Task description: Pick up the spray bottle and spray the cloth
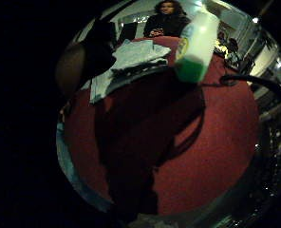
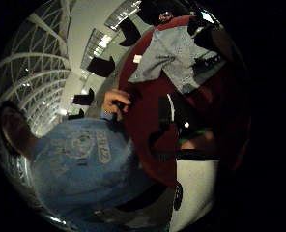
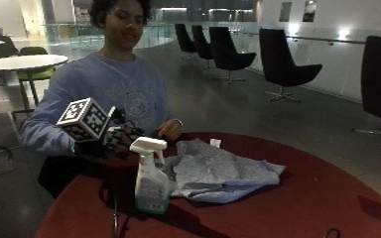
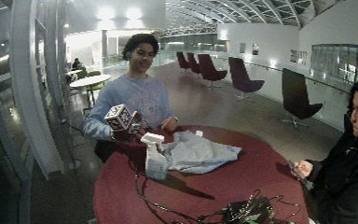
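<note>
Spray bottle [image 3: 151,177] is standing upright on my red round table [image 3: 296,208], near the edge, a bit of green liquid at the bottom, and it's just beside the crumpled blue-grey cloth [image 3: 217,171], which lies toward the middle of the table. My gloved right hand [image 3: 114,141] hovers just behind the bottle's white trigger head, not touching it as far as I see, and honestly I can't tell if the fingers are spread or curled. Bare left hand [image 3: 170,130] rests at the table edge by the cloth.

Dim indoor light, ceiling lamps glaring, soft blur, dark shadows.
</note>
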